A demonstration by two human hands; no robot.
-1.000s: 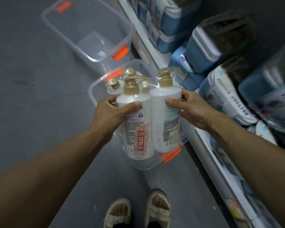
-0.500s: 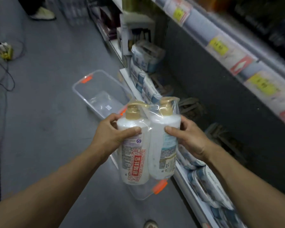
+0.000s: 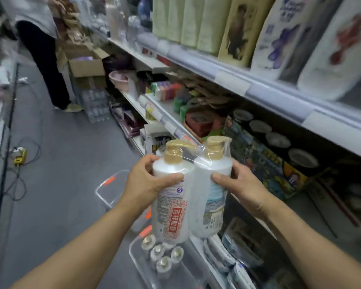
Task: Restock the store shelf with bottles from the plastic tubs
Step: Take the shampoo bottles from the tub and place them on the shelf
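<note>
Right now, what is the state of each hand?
Left hand: grips the left bottle of the wrapped pair.
Right hand: grips the right bottle of the pair.

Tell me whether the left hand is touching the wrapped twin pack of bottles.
Touching. The head view shows the left hand with thumb and fingers curled round the twin pack.

Shop aisle, stocked shelves [image 3: 227, 65], price labels [image 3: 231, 83]

left hand [image 3: 148, 180], right hand [image 3: 241, 187], both gripping, forearms outstretched
</note>
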